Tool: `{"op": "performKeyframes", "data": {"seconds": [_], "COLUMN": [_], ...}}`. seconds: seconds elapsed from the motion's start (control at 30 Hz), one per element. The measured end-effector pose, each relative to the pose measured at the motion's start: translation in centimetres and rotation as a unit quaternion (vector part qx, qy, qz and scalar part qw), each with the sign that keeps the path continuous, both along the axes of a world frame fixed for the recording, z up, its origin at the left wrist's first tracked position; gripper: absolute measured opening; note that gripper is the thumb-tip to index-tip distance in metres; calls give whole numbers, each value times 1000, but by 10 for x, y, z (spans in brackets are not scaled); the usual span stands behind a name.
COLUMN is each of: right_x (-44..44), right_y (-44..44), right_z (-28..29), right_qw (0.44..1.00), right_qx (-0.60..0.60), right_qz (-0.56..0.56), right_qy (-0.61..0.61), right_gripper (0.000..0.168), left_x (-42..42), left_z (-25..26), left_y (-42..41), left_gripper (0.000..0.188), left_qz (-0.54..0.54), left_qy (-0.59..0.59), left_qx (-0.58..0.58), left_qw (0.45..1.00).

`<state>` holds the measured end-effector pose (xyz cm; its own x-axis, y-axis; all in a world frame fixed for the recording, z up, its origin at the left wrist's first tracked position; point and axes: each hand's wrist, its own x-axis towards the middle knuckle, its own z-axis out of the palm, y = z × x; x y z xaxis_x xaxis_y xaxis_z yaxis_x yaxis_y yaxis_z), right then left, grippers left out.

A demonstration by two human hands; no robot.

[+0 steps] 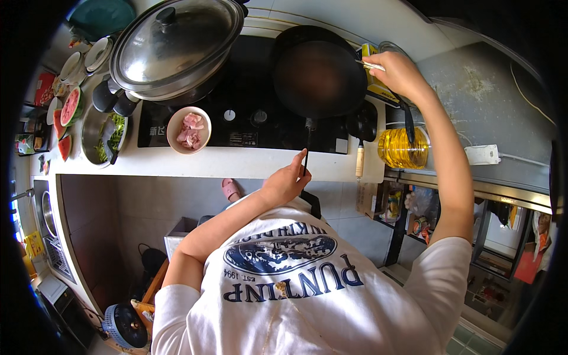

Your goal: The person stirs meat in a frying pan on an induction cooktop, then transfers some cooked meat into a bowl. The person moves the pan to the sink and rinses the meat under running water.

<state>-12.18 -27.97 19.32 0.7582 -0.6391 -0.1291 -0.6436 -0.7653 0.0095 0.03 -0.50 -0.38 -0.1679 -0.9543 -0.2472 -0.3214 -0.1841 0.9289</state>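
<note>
My left hand [286, 183] is closed around the thin black handle [307, 148] of a dark wok [317, 75], which sits on the right side of the black cooktop [242, 117]. The wok's inside looks dark brown, and its contents are blurred. At the wok's right rim, my right hand [397, 73] grips a small utensil with a white handle [372, 66]. Its far end is hard to make out. A bowl of raw meat pieces [190, 131] rests on the cooktop's front left part.
Left of the wok stands a large lidded steel pot [175, 49]. Farther left are a steel basin [88, 153] with chopped greens and watermelon pieces [71, 106]. On the right are a yellow box [376, 86], a wooden-handled ladle [360, 162] and an oil bottle [401, 148].
</note>
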Motion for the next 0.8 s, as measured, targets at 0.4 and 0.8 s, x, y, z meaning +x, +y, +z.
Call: {"op": "performKeyframes", "data": {"seconds": [0.4, 0.8], "right_x": [37, 45], "right_y": [-36, -77], "right_z": [7, 28], "right_qw": [997, 936], "right_qx": [38, 263], "right_qz": [32, -223], "right_qy": [66, 75], "right_gripper": [30, 29], "left_x": [0, -2], "left_z": [-2, -2], "left_y": [1, 2], "left_gripper": [70, 69], "left_qz": [0, -1], "left_qy": [76, 54], "left_qx": [-25, -21], "left_qw": [997, 998]}}
